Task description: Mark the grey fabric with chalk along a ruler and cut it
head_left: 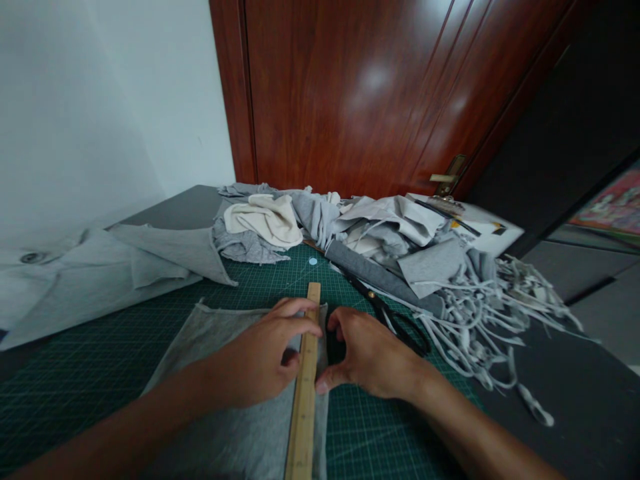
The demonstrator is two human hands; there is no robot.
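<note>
A long wooden ruler [307,380] lies lengthwise on a piece of grey cloth [240,427], close to the cloth's right edge. My left hand [265,353] grips the ruler, its fingers reaching across the top and its thumb at the left side. On the other side, my right hand [375,353] is open, with thumb and index finger apart along the cloth's right edge. Its thumb tip is beside the ruler, and the other fingers are curled and partly hidden. Under the cloth is a green cutting mat [380,433] with a grid.
Black-handled scissors [385,310] lie beyond my right hand, beside a dark grey fabric roll [375,273]. Cloth scraps [265,220] pile up at the back. Thin fabric strips [475,327] tangle at right. More grey cloth [150,257] spreads at left. A clipboard [485,227] sits back right.
</note>
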